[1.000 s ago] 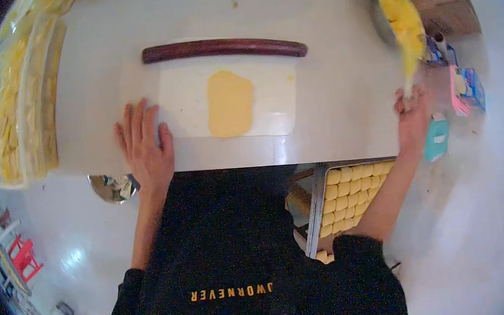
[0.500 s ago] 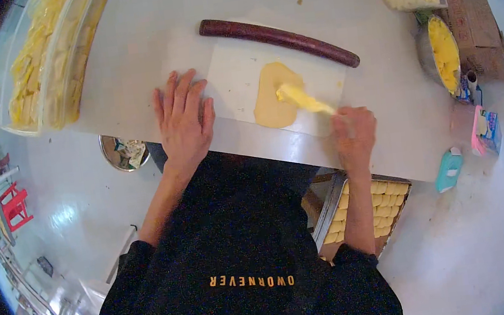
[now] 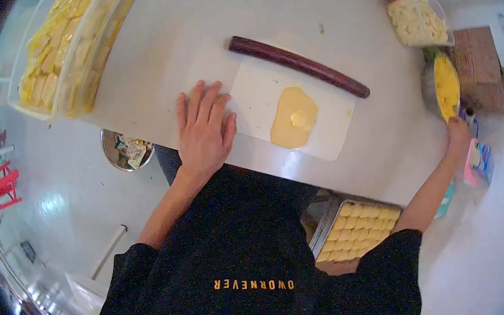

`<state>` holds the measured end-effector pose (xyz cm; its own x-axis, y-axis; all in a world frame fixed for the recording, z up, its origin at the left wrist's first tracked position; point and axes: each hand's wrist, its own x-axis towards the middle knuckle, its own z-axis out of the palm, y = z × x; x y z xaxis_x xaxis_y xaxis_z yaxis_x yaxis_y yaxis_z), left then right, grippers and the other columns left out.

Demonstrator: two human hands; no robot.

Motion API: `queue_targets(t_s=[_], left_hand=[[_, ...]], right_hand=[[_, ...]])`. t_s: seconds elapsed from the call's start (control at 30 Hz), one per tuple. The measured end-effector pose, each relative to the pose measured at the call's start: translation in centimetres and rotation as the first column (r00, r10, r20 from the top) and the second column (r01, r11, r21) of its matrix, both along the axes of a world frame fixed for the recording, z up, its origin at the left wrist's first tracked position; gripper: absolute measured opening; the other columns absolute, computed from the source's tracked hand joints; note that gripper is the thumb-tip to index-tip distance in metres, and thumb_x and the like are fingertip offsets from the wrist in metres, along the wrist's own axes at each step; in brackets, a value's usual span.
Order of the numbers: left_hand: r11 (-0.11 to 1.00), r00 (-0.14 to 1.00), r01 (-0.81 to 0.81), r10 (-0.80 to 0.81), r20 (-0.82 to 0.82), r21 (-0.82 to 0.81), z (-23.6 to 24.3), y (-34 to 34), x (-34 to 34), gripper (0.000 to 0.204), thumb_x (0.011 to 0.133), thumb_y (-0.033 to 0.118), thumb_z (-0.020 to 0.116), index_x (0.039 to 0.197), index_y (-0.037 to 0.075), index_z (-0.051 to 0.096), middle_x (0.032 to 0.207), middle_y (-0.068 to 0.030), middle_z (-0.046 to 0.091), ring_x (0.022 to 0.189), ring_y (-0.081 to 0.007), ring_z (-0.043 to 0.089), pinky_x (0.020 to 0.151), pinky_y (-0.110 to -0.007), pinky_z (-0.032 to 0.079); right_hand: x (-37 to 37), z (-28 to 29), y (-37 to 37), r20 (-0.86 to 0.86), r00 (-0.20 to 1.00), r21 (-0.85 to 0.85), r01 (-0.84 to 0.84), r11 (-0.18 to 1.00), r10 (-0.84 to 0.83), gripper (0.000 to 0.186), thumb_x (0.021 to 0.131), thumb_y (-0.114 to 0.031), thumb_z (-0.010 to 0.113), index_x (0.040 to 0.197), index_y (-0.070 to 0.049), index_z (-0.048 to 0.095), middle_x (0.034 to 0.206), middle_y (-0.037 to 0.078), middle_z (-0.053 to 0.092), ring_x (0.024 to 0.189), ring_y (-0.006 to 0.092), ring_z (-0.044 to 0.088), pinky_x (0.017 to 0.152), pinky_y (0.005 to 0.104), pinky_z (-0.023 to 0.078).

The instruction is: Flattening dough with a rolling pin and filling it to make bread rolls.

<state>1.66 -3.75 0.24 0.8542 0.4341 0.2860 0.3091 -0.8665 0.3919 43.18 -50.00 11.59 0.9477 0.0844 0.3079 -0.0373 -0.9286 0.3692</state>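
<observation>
A flattened oval of pale dough (image 3: 287,134) lies on a white sheet (image 3: 332,141) with a dab of yellow filling (image 3: 299,119) on it. Behind it rests a dark, reddish-brown rolling pin (image 3: 299,66), set at a slant. My left hand (image 3: 205,132) is spread flat on the table, left of the sheet, holding nothing. Far to the right, my right hand (image 3: 459,135) is closed at the near edge of a metal bowl (image 3: 429,86) of yellow filling. The spreading tool seen in it earlier is hidden now.
Clear tubs (image 3: 52,65) of dough pieces stand at the far left. A tub of pale pieces (image 3: 417,19), a cardboard box (image 3: 477,70) and a pink-and-blue pack (image 3: 478,161) line the right side. Below the table edge sit a tray of dough rounds (image 3: 358,229) and a metal bin (image 3: 126,151).
My right hand has moved from the dough to the bowl at the right, leaving a dab of yellow filling on the dough. My left hand stays flat on the table. The view has shifted.
</observation>
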Motion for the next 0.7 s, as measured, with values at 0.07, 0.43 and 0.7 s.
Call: queue_targets(t_s=[0.07, 0.43, 0.7], left_hand=[[0.999, 0.999, -0.041, 0.041, 0.000, 0.002, 0.0, -0.1, 0.0, 0.031, 0.089, 0.022, 0.062, 0.116, 0.007, 0.060, 0.138, -0.0083, 0.052, 0.138, -0.0302, 0.039, 0.116, -0.053, 0.022], [0.996, 0.998, -0.047, 0.044, -0.038, -0.082, 0.4, 0.2, 0.5, 0.030, 0.084, 0.014, 0.065, 0.113, 0.007, 0.062, 0.135, -0.0087, 0.056, 0.135, -0.0301, 0.045, 0.115, -0.051, 0.027], [0.997, 0.996, -0.070, 0.068, -0.058, -0.023, 0.1, 0.2, 1.3, 0.027, 0.084, 0.010, 0.064, 0.110, 0.008, 0.064, 0.135, -0.0076, 0.058, 0.134, -0.0302, 0.047, 0.114, -0.049, 0.030]], right_hand=[[0.7, 1.1, 3.4, 0.057, 0.998, 0.083, -0.042, 0.996, 0.037, 0.029, 0.088, -0.022, 0.064, 0.113, -0.006, 0.066, 0.097, 0.020, 0.071, 0.087, 0.0377, 0.068, 0.079, 0.0487, 0.053], [14.2, -13.3, 36.0, 0.126, 0.568, 0.521, -0.736, 0.433, 0.813, 0.071, 0.081, -0.024, 0.076, 0.140, -0.002, 0.044, 0.129, 0.022, 0.058, 0.124, 0.0318, 0.053, 0.105, 0.0388, 0.042], [20.5, -13.9, 40.7, -0.067, 0.712, 0.714, -0.455, 0.532, 0.699, 0.063, 0.082, -0.021, 0.076, 0.133, -0.001, 0.045, 0.125, 0.017, 0.056, 0.112, 0.0246, 0.057, 0.095, 0.0344, 0.046]])
